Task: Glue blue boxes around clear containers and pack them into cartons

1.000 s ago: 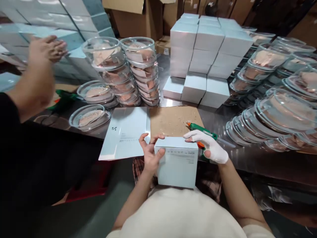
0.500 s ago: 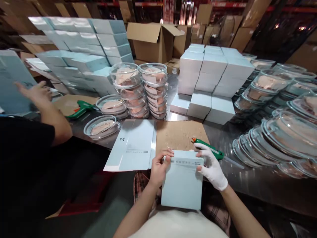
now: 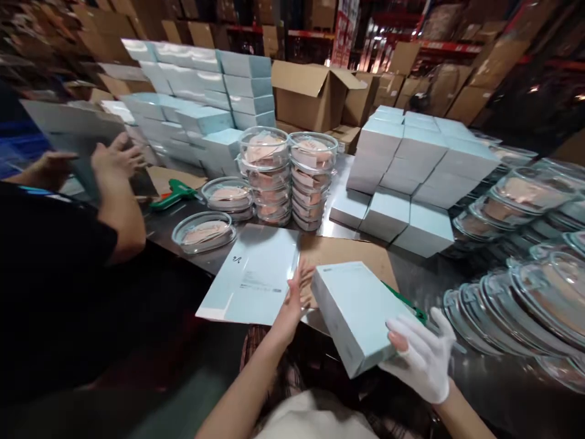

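Note:
A pale blue folded box (image 3: 356, 305) is tilted in front of me, above the table's near edge. My right hand (image 3: 423, 360), in a white glove with bare fingertips, grips it at its lower right corner. My left hand (image 3: 292, 305) is bare, its fingers spread just beside the box's left end, and does not seem to hold it. Under and beside that hand lies a flat pale blue box sheet (image 3: 256, 268) with small print. Behind the box, a green glue gun (image 3: 406, 302) rests partly hidden on a brown cardboard sheet (image 3: 365, 253).
Stacked pale blue boxes stand at back left (image 3: 249, 85) and back right (image 3: 425, 152). Round clear containers are piled in the middle (image 3: 272, 195) and at right (image 3: 548, 286). To the left, a co-worker's hands (image 3: 112, 161) handle a box sheet near another green glue gun (image 3: 176, 194).
The box has turned from upright to tilted and moved right. My left hand has let go of its edge and spread. My right hand has shifted to its lower corner. The view has swung left.

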Motion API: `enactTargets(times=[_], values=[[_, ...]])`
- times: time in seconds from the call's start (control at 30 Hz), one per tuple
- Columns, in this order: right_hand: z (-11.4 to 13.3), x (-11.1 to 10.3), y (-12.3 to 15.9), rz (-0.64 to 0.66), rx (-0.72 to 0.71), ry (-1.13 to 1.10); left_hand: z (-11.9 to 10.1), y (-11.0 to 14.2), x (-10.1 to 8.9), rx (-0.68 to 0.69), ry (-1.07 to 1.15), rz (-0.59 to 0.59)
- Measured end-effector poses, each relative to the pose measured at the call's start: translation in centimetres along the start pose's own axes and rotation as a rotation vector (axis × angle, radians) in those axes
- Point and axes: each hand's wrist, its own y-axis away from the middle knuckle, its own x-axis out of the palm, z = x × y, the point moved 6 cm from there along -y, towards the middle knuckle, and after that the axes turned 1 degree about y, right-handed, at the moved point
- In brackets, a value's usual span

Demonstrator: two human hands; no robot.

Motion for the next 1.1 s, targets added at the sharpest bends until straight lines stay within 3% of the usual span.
enactTargets(times=[0.1,0.17,0.23,0.3,0.37,0.43,0.5,0.6,0.73,0.87,0.93,1.03,1.1], values=[[-5.6,0.6,-2.9,0.012,0.115,0.084,-0.2,0.6,-3.3,0.168,-0.074,-0.111],[-9.4,2.6,-6.4,-0.03,0.148,0.138,-0.7,1.4,-4.3,0.233,-0.088,-0.141],[-13.0,6.2,-11.0,-0.004,0.199,0.201,-1.6,2.4,-4.4,0.291,-0.11,-0.13],[-16.1,11.5,-15.5,0.193,0.275,0.239,-2.7,3.4,-4.5,0.368,-0.137,-0.14],[-17.5,16.9,-18.6,0.436,0.298,0.24,-3.3,4.1,-5.3,0.432,-0.155,-0.176],[-17.6,21.1,-20.1,0.596,0.293,0.228,-3.4,4.7,-6.8,0.464,-0.162,-0.234],[-17.1,23.7,-20.3,0.648,0.304,0.229,-3.1,5.1,-8.8,0.46,-0.176,-0.294],[-16.8,25.8,-19.5,0.649,0.375,0.262,-2.9,5.8,-11.8,0.453,-0.232,-0.421],[-17.4,26.5,-18.4,0.659,0.477,0.289,-5.5,4.5,-14.4,0.441,-0.481,-0.529],[-16.1,25.1,-17.9,0.653,0.554,0.296,-10.2,-1.9,-14.7,0.299,-1.103,-0.505],[-13.8,22.5,-16.7,0.625,0.531,0.258,-11.5,-5.3,-15.4,0.095,-1.357,-0.52],[-8.1,16.5,-12.3,0.577,0.326,0.073,-11.4,-7.9,-16.4,-0.223,-1.478,-0.398],[-4.3,11.8,-7.8,0.502,0.246,-0.048,-11.4,-7.5,-16.4,-0.217,-1.473,-0.353]])
